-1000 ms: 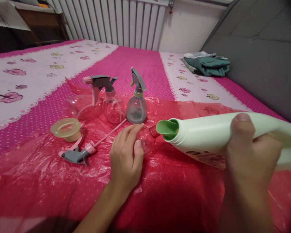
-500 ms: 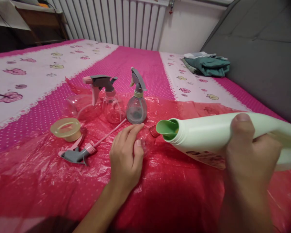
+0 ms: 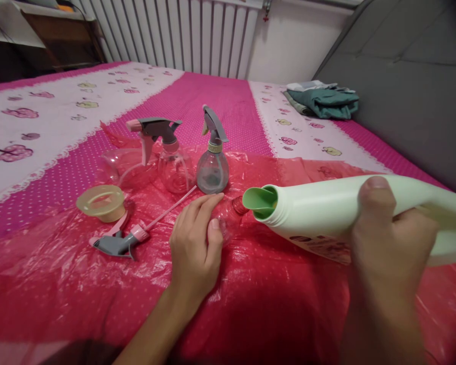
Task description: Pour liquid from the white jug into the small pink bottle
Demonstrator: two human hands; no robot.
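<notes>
Tilting green jug (image 3: 327, 213) spout beside clear bottle (image 3: 230, 219) neck, room ahead.

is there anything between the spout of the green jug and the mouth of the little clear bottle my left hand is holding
Nothing visible. The green jug, tipped in the right hand, has its spout right beside the clear bottle's pink mouth. The left hand grips the bottle's body, clear of the opening.

Right hand (image 3: 387, 253) tips green bottle (image 3: 327, 213) toward clear bottle (image 3: 228, 220).
</notes>
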